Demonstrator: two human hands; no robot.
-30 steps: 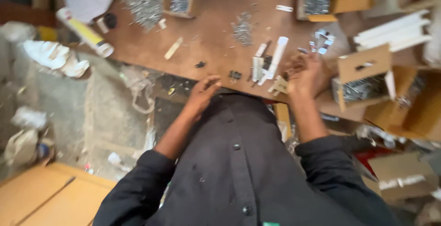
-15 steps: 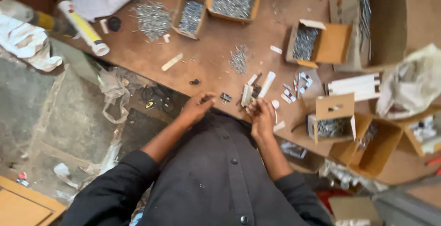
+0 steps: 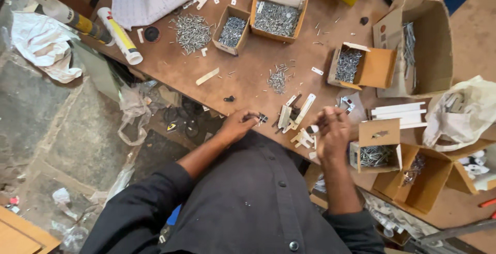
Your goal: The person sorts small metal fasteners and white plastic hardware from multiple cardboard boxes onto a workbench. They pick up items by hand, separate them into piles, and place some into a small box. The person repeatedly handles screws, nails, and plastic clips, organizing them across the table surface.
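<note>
Big brown workbench point(image 3: 243, 78), matte and scuffed, its near edge running right at the person's waist. Open cardboard boxes of screws point(image 3: 277, 17) crowd the far side; bare board between them and the edge. Flat white brackets point(image 3: 302, 112) lie just beyond the hands. Left hand point(image 3: 238, 125) curls at the edge, pinching a small dark metal piece point(image 3: 262, 118). Right hand point(image 3: 333, 132) closed around a small white part point(image 3: 313, 129).
</note>
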